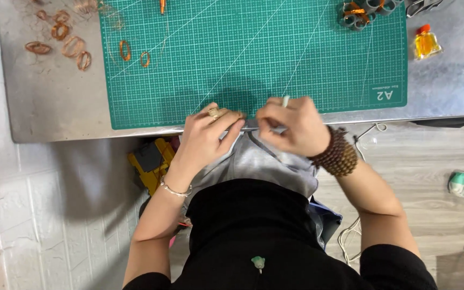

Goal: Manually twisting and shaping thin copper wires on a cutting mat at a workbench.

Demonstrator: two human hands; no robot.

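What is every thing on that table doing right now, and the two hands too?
Left hand: fingers curled, pinching something small at the table edge.
Right hand: closed around a thin white tool.
Green cutting mat: lying flat.
Copper wire coils: loose, scattered.
Yellow liquid bottle: capped, lying down.
Grey cloth: crumpled on the lap.

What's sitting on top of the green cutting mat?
On the green cutting mat: two copper wire rings at left, a cluster of grey tubes at the far edge. Both hands cover the near edge, hiding what lies there.

Whatever both hands' fingers (226, 119) pinch is hidden, perhaps a small coil.
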